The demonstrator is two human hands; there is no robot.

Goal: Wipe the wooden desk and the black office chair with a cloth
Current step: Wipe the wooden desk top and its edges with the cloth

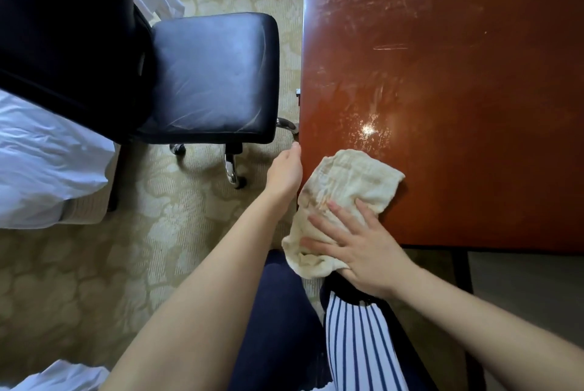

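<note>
The black office chair [205, 74] stands just left of the wooden desk [458, 74]. A person's left hand [284, 169] rests at the desk's left edge, its grip hidden. The right hand [357, 248], fingers flat, presses the cloth [347, 182] onto the desk's near left corner. Desk-wiping appears under way, and the next move likely calls for strokes across the smeared top.

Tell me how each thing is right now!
Reddish-brown wooden desk, top scratched and streaky, with a bright glare spot.
Black leather office chair, stands on the patterned carpet beside the desk, seat unoccupied and streaky.
Cream crumpled cloth, lies on the desk's near corner, partly hanging over the edge.
Right hand, pressed flat on the cloth, fingers straight.
Left hand, at the desk's side edge; fingers mostly hidden.
</note>
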